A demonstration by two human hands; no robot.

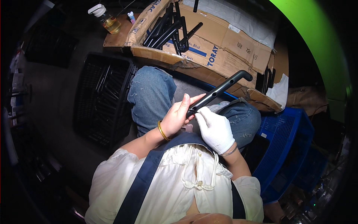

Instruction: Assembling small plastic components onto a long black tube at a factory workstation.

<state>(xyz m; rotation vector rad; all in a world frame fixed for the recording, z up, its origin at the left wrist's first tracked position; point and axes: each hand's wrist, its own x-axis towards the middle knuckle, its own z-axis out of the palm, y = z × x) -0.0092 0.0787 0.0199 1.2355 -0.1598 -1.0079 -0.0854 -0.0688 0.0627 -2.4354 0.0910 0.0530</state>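
A black tubular handle [220, 89], bent at its far end and with holes along its side, slants up to the right over my lap. My bare left hand [176, 115] is closed round its lower end, thumb along the side. My right hand [217, 131], in a white knitted glove, is closed in a pinch against that same lower end. Whatever the gloved fingertips hold is too small or hidden to name. More black handles [167, 33] of similar look lie heaped in an open cardboard box [231, 33] ahead of me.
On my left stands a black plastic crate [84, 97] with dark parts in it. Blue plastic crates [279, 143] stand at my right. A spray bottle [111, 24] and a small tube [131, 17] stand beyond the box's left end. A green panel [317, 41] curves at the upper right.
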